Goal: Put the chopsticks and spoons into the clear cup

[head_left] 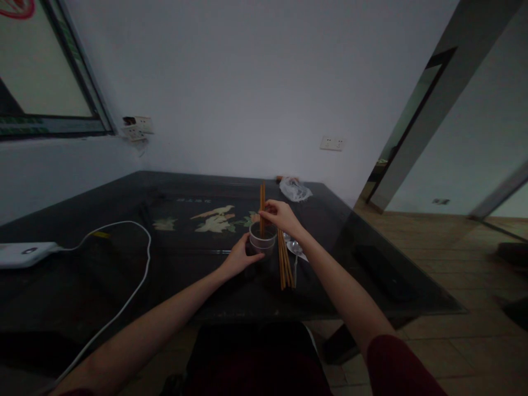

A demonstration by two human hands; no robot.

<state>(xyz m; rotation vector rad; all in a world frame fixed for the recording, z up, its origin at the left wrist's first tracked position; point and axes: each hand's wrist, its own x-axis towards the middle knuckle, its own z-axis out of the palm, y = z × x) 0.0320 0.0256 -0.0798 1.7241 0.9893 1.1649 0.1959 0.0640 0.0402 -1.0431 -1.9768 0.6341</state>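
My left hand (242,257) is wrapped round the near left side of a cup-like round container (264,248) on the dark table. Pinched in my right hand (280,214) are wooden chopsticks (262,201), held upright with their lower ends inside the container. Just right of the container lie several more chopsticks (284,264), side by side and pointing towards me. Beside them are metal spoons (295,250), partly hidden by my right forearm. How many chopsticks my right hand holds I cannot tell.
A crumpled clear plastic bag (295,188) lies at the table's back edge by the wall. On the left a white device (28,254) trails a white cable (146,258) across the dark table (198,300). A dark flat object (383,272) lies on the right.
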